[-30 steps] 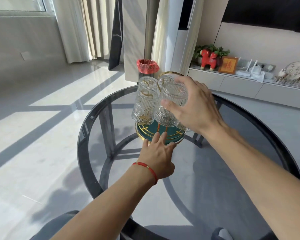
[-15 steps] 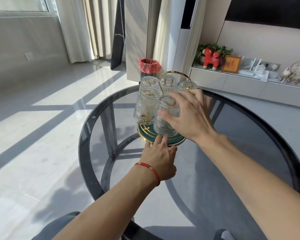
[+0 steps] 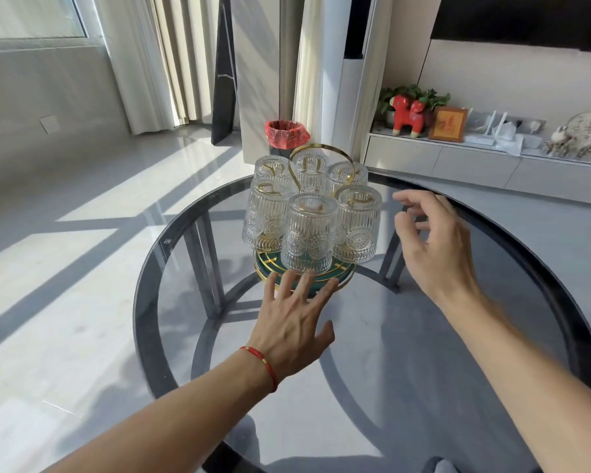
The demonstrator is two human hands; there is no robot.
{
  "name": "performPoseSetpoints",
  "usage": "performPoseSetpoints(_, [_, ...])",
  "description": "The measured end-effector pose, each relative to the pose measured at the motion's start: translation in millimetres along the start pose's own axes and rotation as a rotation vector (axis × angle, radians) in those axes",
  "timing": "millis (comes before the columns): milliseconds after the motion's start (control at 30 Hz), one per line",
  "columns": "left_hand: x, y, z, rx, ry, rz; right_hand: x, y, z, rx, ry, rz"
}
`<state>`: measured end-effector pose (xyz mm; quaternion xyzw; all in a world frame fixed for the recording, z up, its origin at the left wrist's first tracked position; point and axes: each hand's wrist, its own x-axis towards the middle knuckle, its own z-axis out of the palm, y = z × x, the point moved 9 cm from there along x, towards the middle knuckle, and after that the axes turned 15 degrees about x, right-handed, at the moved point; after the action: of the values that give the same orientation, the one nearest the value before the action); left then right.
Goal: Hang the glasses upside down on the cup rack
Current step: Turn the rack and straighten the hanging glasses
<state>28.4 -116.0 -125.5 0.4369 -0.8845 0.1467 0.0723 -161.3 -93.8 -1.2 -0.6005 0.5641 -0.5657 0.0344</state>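
Note:
A cup rack with a green, gold-rimmed round base (image 3: 266,265) and a gold loop handle (image 3: 321,148) stands on the round glass table (image 3: 423,353). Several ribbed clear glasses hang upside down on it; the nearest glass (image 3: 308,233) is at the front middle, with another (image 3: 357,227) to its right. My left hand (image 3: 292,322) lies flat, fingers spread, its fingertips touching the front of the base. To the right of the rack, my right hand (image 3: 434,240) hovers with loosely curled, parted fingers and holds nothing.
The table has a dark rim (image 3: 144,268) and dark legs seen through the glass. A bin with a red liner (image 3: 285,136) stands on the floor behind the rack. A low white cabinet (image 3: 458,165) with ornaments runs along the right wall.
My right hand lowered the front glass onto the rack, let go and drew back to the right. My left hand stayed at the base, its fingers now spread.

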Motion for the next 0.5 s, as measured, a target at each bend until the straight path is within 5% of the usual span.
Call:
performPoseSetpoints(267, [-6, 6, 7, -0.032, 0.021, -0.016, 9, -19, 41, -0.092, -0.309, -0.251])
performPoseSetpoints(500, [-6, 6, 13, -0.033, 0.011, -0.025, 6, -12, 50, 0.002, -0.283, -0.222])
